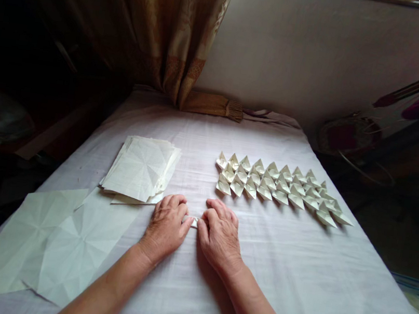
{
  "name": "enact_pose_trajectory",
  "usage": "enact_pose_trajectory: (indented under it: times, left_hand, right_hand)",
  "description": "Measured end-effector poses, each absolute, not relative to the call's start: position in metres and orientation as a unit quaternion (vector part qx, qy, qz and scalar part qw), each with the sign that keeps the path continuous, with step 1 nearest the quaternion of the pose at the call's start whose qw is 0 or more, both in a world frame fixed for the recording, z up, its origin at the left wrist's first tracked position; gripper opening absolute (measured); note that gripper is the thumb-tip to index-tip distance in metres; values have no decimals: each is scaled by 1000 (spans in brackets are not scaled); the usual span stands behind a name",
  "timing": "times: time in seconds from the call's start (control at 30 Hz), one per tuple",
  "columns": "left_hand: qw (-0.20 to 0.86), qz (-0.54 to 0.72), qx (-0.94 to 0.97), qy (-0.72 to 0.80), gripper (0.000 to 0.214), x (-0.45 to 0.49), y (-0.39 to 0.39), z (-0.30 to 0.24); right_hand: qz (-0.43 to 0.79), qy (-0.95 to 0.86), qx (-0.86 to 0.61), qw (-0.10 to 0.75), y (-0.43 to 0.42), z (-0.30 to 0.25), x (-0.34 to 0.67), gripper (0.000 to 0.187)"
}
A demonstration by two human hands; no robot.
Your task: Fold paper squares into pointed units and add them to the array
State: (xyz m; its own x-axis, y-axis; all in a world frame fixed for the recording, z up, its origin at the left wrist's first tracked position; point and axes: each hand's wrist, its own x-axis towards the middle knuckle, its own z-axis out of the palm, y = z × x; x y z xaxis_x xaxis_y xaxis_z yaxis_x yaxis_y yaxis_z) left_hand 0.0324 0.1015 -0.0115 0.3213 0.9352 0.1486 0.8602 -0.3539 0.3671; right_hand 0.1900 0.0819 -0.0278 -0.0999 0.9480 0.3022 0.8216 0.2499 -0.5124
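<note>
Between my two hands a small folded piece of white paper (195,222) lies low over the cloth, mostly covered by my fingers. My left hand (168,221) grips its left end, the thumb pressed along the near side. From the other side my right hand (221,232) pinches the right end, its fingers curled. Just beyond my left hand is a stack of creased square paper sheets (139,167). Past my right hand stand rows of small folded paper boats (266,183), set close together.
Loose creased sheets (73,247) lie at the left, partly overlapping. A pale cloth (303,292) covers the table. At the far edge a gold patterned curtain (187,43) hangs down to the cloth, beside a plain wall (288,48). Dark clutter stands off both sides.
</note>
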Motion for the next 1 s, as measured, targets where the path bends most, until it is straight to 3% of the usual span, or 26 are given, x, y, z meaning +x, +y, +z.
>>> enact_pose_trajectory:
  times: [0.43, 0.53, 0.73, 1.0]
  left_hand:
    - [151, 166, 801, 556, 4, 30, 103, -11]
    - [145, 165, 803, 554, 4, 29, 103, -14]
    - [138, 179, 809, 543, 10, 26, 101, -18]
    - [107, 231, 796, 549, 13, 22, 93, -29]
  right_hand:
    - [103, -737, -619, 253, 80, -25, 185, 5]
    - [97, -730, -627, 253, 80, -25, 181, 12]
    - [123, -722, -638, 238, 79, -25, 191, 1]
    - [136, -715, -651, 215, 77, -21, 203, 3]
